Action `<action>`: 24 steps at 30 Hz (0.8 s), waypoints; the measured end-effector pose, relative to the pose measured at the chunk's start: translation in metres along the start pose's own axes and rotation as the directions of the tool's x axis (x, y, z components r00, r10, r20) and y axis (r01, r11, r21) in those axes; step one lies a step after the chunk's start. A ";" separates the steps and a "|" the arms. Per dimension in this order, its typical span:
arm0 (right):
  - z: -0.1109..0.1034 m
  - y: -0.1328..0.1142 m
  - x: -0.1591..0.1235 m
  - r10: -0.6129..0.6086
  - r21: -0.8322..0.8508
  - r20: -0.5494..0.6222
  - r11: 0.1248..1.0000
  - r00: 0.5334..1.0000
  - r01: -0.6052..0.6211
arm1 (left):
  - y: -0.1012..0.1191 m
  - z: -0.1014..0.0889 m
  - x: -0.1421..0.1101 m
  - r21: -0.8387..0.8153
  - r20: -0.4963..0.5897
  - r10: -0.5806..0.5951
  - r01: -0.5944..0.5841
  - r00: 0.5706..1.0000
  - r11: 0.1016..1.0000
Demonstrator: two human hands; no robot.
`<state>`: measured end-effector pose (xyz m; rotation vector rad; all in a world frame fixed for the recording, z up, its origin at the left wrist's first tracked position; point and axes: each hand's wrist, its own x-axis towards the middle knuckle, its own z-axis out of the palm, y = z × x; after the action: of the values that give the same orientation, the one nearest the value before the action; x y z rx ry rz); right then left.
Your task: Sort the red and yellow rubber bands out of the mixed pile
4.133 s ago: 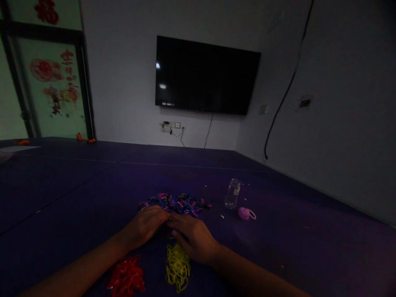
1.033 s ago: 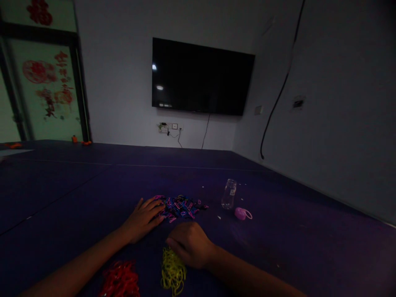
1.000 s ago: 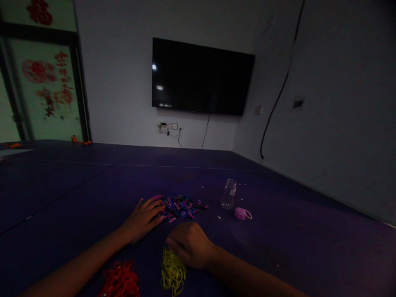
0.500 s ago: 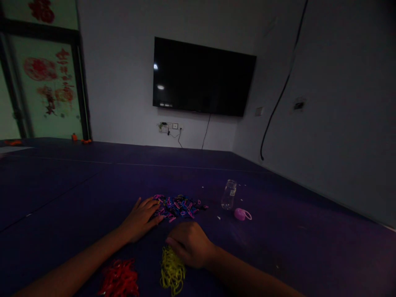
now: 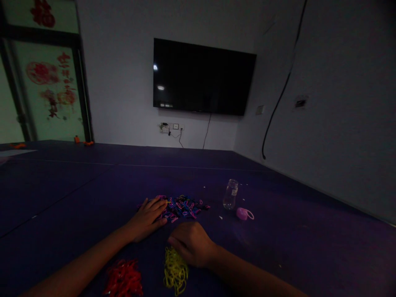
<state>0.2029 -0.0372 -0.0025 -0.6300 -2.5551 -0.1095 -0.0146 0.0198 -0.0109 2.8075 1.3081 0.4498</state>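
A mixed heap of small rubber bands (image 5: 185, 206), blue, black and pink, lies ahead of both hands. My left hand (image 5: 148, 220) rests at its left side, fingers stretched out over some of the bands. A yellow rubber band (image 5: 168, 202) shows at those fingertips. Curled closed, my right hand (image 5: 192, 243) is beside the top of a yellow rubber-band pile (image 5: 175, 272); its fingertips are hidden, so whatever they may hold cannot be made out. Below my left forearm sits a pile of red rubber bands (image 5: 124, 278).
A clear bottle (image 5: 229, 198) stands without its lid to the right of the mixed heap. Next to it is a pink cap (image 5: 242, 213) with a loop. Small white scraps (image 5: 220, 217) dot the purple surface (image 5: 293, 231). A television (image 5: 204, 78) hangs on the far wall.
Earlier my hands met at the mixed heap; since then they have parted, the right now curled nearer the yellow pile. In the last half second my left fingers shifted slightly right over the bands.
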 end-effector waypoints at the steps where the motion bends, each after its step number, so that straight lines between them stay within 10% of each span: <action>1: 0.000 0.000 0.000 0.002 0.002 0.001 1.000 1.000 -0.002 | 0.000 0.000 0.000 -0.005 0.016 0.001 -0.001 1.000 1.000; 24: -0.001 0.000 -0.001 0.012 -0.023 0.021 1.000 1.000 -0.012 | 0.004 -0.006 -0.004 -0.061 -0.105 -0.005 -0.002 0.994 0.998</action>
<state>0.2043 -0.0385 -0.0020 -0.6587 -2.5734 -0.1291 -0.0159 0.0134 -0.0052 2.7676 1.2907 0.6345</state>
